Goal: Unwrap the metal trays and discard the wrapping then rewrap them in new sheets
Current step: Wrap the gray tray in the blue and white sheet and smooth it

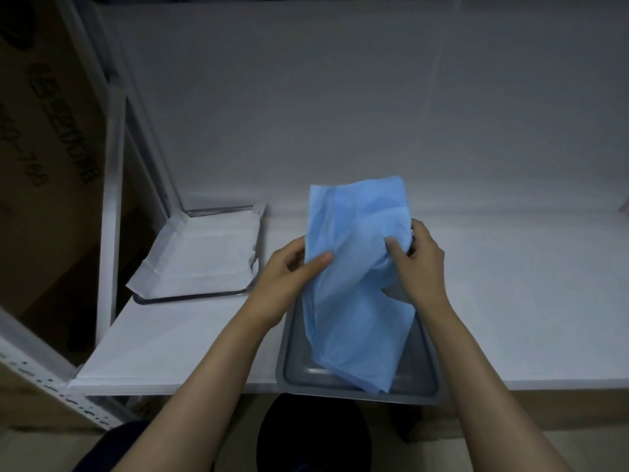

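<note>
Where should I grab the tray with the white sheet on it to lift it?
Hold the tray by its bare metal rim, probably the near edge and the right edge, reaching in from the front. The white sheet hangs over its left side and near-left corner, so fingers there would pinch loose sheet instead of metal.
</note>
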